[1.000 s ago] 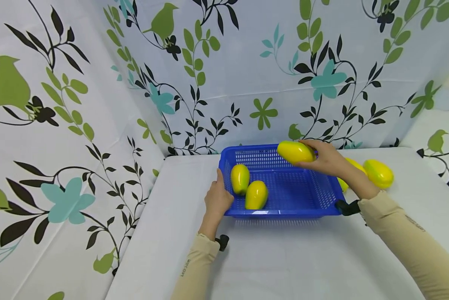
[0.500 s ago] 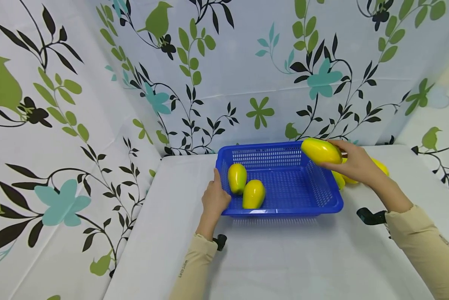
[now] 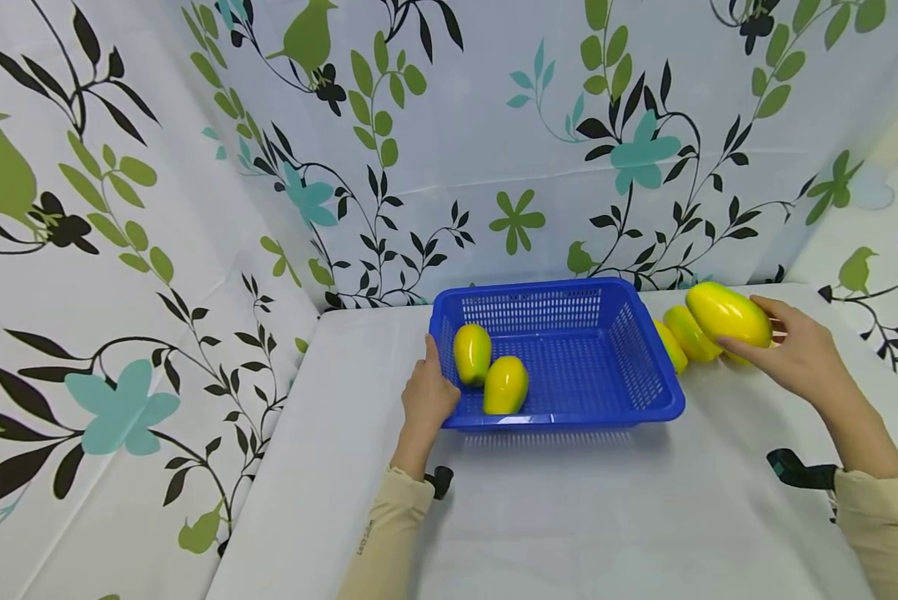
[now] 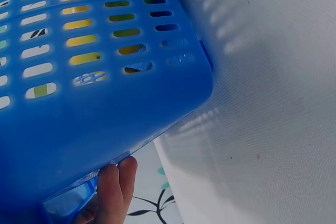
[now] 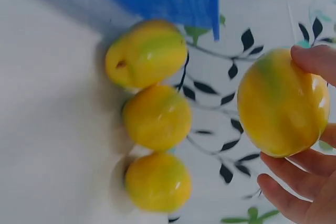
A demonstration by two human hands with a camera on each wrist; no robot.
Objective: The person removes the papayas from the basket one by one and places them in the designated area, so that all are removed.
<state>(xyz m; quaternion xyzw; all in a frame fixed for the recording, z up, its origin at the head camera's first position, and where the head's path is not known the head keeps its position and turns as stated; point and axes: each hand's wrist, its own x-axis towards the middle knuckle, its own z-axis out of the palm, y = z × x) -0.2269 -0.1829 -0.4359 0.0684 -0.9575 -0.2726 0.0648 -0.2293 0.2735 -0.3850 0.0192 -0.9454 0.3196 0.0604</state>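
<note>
A blue plastic basket (image 3: pixel 569 419) stands on the table with two yellow-green mangoes, one mango (image 3: pixel 472 354) behind another mango (image 3: pixel 505 385), at its left end. My left hand (image 3: pixel 429 396) grips the basket's left rim; in the left wrist view its fingers (image 4: pixel 127 177) curl against the rim. To the right of the basket, my right hand (image 3: pixel 797 350) holds a mango (image 3: pixel 728 315) above the table. Thumb and fingers lie on opposite sides of that mango (image 5: pixel 282 103) in the right wrist view.
Three more mangoes lie in a row beside the basket's right side: one mango (image 5: pixel 147 55) nearest it, a middle mango (image 5: pixel 157 117) and a far mango (image 5: pixel 158 182). The white table (image 3: pixel 554 517) meets a patterned curtain (image 3: pixel 449 125) at the back and left.
My right hand has carried its mango rightward, from above the basket to beyond its right side. My left hand stays on the basket's rim. The head view has shifted slightly.
</note>
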